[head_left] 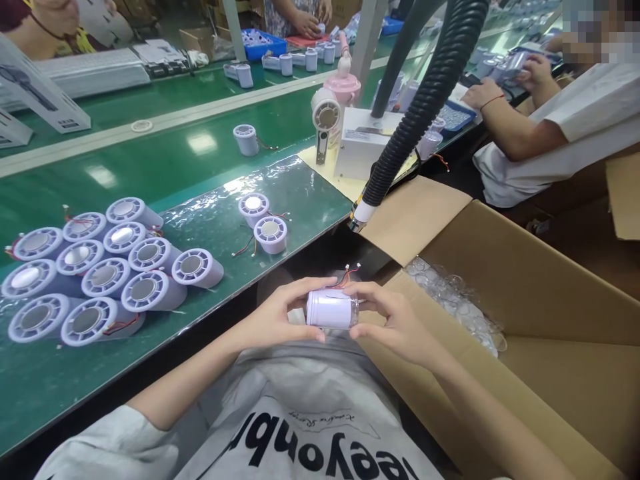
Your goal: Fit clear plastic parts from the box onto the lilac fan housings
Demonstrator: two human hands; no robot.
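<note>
Between my two hands, above my lap, a lilac fan housing (331, 309) lies on its side. My left hand (280, 313) grips its left end, with the thumb below and the fingers on top. At its right end, where a clear plastic rim shows, my right hand (393, 320) closes round it. Thin red and dark wires with small white plugs (352, 268) stick up behind the housing. Two similar housings (271, 233) stand on the green bench to the left, their wires trailing. Farther left, several more housings (105, 277) lie packed together, round ends facing me.
An open cardboard box (565, 360) at my right holds clear plastic pieces (450, 300). A black corrugated hose (420, 127) hangs down over the bench edge. Beyond stand a handheld fan (326, 119) and a white box (363, 143). Co-workers' hands (487, 93) work at the right and far side.
</note>
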